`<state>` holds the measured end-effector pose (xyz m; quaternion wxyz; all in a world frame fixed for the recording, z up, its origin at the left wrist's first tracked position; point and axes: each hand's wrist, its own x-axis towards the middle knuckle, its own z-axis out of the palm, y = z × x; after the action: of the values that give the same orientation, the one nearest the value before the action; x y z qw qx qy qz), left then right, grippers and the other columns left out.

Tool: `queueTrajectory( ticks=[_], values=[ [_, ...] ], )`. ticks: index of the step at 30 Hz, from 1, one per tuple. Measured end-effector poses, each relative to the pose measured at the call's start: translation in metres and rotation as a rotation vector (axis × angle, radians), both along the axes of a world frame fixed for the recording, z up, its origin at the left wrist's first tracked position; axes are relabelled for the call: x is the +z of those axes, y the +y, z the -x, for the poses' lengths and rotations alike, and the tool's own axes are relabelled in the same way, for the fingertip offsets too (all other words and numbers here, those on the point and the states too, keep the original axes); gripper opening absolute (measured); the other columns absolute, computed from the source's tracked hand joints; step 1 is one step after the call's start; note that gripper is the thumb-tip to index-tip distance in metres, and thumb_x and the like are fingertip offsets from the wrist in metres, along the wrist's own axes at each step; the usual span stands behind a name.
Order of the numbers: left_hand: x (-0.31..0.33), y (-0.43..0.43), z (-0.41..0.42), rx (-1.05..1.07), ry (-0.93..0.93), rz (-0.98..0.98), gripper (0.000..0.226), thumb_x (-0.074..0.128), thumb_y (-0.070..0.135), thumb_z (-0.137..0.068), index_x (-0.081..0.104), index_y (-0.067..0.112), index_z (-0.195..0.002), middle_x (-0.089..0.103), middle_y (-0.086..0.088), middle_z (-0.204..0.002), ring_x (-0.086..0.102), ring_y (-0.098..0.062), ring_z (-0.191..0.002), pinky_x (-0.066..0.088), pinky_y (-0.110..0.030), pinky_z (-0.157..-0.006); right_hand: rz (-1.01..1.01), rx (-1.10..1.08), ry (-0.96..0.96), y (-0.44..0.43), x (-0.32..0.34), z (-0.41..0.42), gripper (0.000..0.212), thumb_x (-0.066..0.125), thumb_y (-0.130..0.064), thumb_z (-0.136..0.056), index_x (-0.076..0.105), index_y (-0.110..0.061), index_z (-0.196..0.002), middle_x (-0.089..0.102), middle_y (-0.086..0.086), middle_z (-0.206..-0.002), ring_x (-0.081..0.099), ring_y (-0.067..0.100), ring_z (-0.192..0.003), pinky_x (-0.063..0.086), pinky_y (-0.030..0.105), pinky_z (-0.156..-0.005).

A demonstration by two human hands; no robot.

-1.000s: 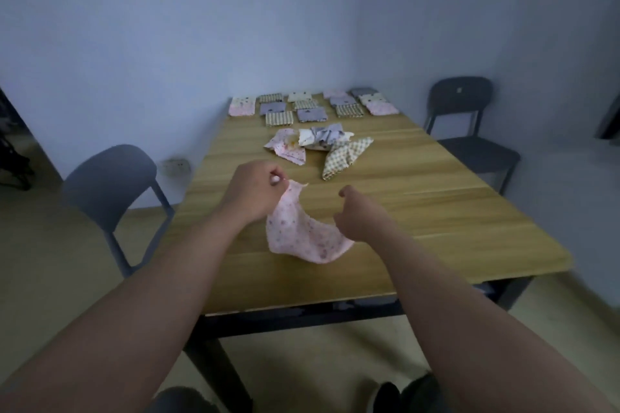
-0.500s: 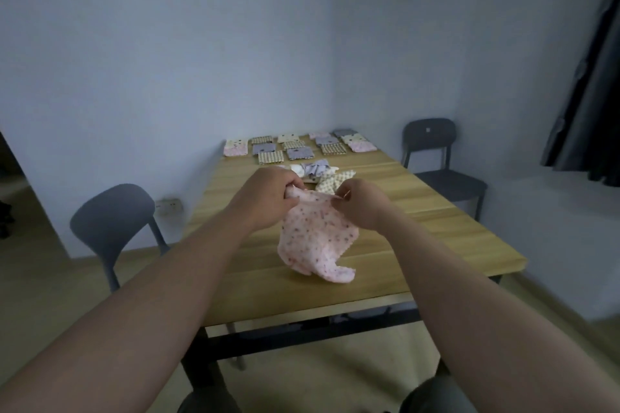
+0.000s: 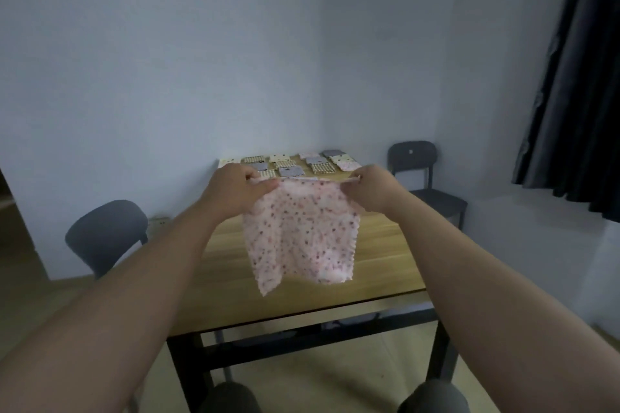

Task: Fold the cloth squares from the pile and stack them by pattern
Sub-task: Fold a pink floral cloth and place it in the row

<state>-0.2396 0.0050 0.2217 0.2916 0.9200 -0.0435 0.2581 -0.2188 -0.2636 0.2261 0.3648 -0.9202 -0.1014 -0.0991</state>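
Pink floral cloth square [image 3: 302, 238] held up by its top corners above the worktop [image 3: 385, 265].
Left hand [image 3: 235, 193] pinches the top left corner and right hand [image 3: 374, 188] the top right; the cloth hangs flat between them. Folded stacks [image 3: 292, 166] sit in rows at the far end.

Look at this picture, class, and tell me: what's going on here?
A person is holding a pink cloth up by its top corners, the left hand pinching one and the right hand the other, so it hangs open over the table. It is not yet folded. At the table's far end, folded squares of several patterns lie in rows.
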Motion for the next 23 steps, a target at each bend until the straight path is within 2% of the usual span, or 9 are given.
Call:
queueTrajectory(
  ticks=[2, 5, 9, 11, 13, 15, 18, 20, 23],
  values=[
    [0.003, 0.007, 0.003, -0.106, 0.055, 0.202, 0.050, 0.078, 0.056, -0.080, 0.051, 0.018, -0.063, 0.051, -0.002, -0.067, 0.053, -0.013, -0.060, 0.042, -0.024, -0.058, -0.262, 0.032, 0.073, -0.005, 0.005, 0.004, 0.025, 0.062, -0.024, -0.094, 0.059, -0.006, -0.077, 0.059, 0.010, -0.074, 0.058, 0.024, -0.069, 0.052, 0.032, -0.064],
    [0.009, 0.016, 0.008, -0.204, 0.158, 0.453, 0.034, 0.078, 0.043, -0.085, 0.063, 0.016, -0.072, 0.065, -0.002, -0.078, 0.062, -0.018, -0.076, 0.047, -0.030, -0.071, -0.564, 0.103, 0.218, -0.008, 0.013, 0.014, 0.025, 0.069, -0.026, -0.093, 0.072, -0.003, -0.103, 0.073, 0.012, -0.090, 0.067, 0.024, -0.078, 0.059, 0.036, -0.075],
    [0.010, 0.026, 0.013, -0.381, 0.324, 0.806, 0.010, 0.071, 0.015, -0.090, 0.069, 0.009, -0.097, 0.070, -0.008, -0.098, 0.066, -0.025, -0.095, 0.053, -0.030, -0.076, -0.764, 0.114, 0.287, -0.004, 0.014, 0.016, 0.008, 0.066, -0.021, -0.086, 0.066, -0.014, -0.090, 0.059, 0.003, -0.075, 0.054, 0.020, -0.069, 0.047, 0.032, -0.064],
    [0.006, 0.031, 0.010, -0.398, 0.366, 0.886, 0.014, 0.069, 0.011, -0.089, 0.073, 0.006, -0.102, 0.074, -0.011, -0.107, 0.069, -0.027, -0.101, 0.056, -0.033, -0.080, -0.806, 0.093, 0.312, -0.002, 0.011, 0.015, 0.006, 0.062, -0.018, -0.086, 0.059, -0.017, -0.081, 0.051, -0.002, -0.062, 0.045, 0.016, -0.053, 0.038, 0.026, -0.050],
    [-0.004, 0.036, 0.002, -0.364, 0.403, 0.943, 0.030, 0.069, 0.010, -0.087, 0.071, 0.005, -0.116, 0.071, -0.014, -0.121, 0.068, -0.030, -0.111, 0.056, -0.040, -0.092, -0.790, 0.069, 0.331, 0.001, 0.003, 0.010, 0.014, 0.061, -0.016, -0.086, 0.054, -0.019, -0.075, 0.045, -0.004, -0.055, 0.036, 0.013, -0.043, 0.025, 0.022, -0.041],
    [-0.017, 0.039, -0.008, -0.325, 0.432, 0.949, 0.023, 0.064, 0.007, -0.087, 0.075, 0.008, -0.108, 0.071, -0.012, -0.114, 0.067, -0.029, -0.106, 0.055, -0.040, -0.090, -0.736, 0.045, 0.364, 0.007, -0.011, 0.000, 0.014, 0.062, -0.020, -0.088, 0.055, -0.019, -0.076, 0.050, -0.002, -0.057, 0.039, 0.013, -0.043, 0.027, 0.022, -0.039],
    [-0.048, 0.046, -0.033, -0.210, 0.439, 0.909, 0.025, 0.063, 0.001, -0.086, 0.078, 0.018, -0.075, 0.068, -0.005, -0.089, 0.062, -0.022, -0.089, 0.054, -0.027, -0.063, -0.569, -0.044, 0.382, 0.017, -0.044, -0.030, 0.016, 0.070, -0.029, -0.090, 0.066, -0.013, -0.089, 0.065, 0.006, -0.076, 0.054, 0.016, -0.057, 0.047, 0.029, -0.050],
    [-0.069, 0.054, -0.053, -0.081, 0.426, 0.799, 0.017, 0.072, 0.002, -0.083, 0.075, 0.019, -0.081, 0.068, -0.005, -0.091, 0.061, -0.020, -0.086, 0.051, -0.027, -0.062, -0.459, -0.063, 0.362, 0.024, -0.067, -0.057, 0.026, 0.069, -0.031, -0.094, 0.071, -0.006, -0.102, 0.071, 0.011, -0.087, 0.061, 0.019, -0.069, 0.059, 0.033, -0.060],
    [-0.093, 0.065, -0.082, 0.048, 0.415, 0.460, 0.018, 0.084, 0.019, -0.080, 0.073, 0.018, -0.094, 0.070, 0.000, -0.096, 0.062, -0.014, -0.079, 0.050, -0.024, -0.068, -0.329, -0.068, 0.353, 0.035, -0.091, -0.087, 0.022, 0.062, -0.027, -0.100, 0.070, -0.007, -0.102, 0.064, 0.006, -0.084, 0.059, 0.017, -0.069, 0.059, 0.031, -0.061]
  ],
)
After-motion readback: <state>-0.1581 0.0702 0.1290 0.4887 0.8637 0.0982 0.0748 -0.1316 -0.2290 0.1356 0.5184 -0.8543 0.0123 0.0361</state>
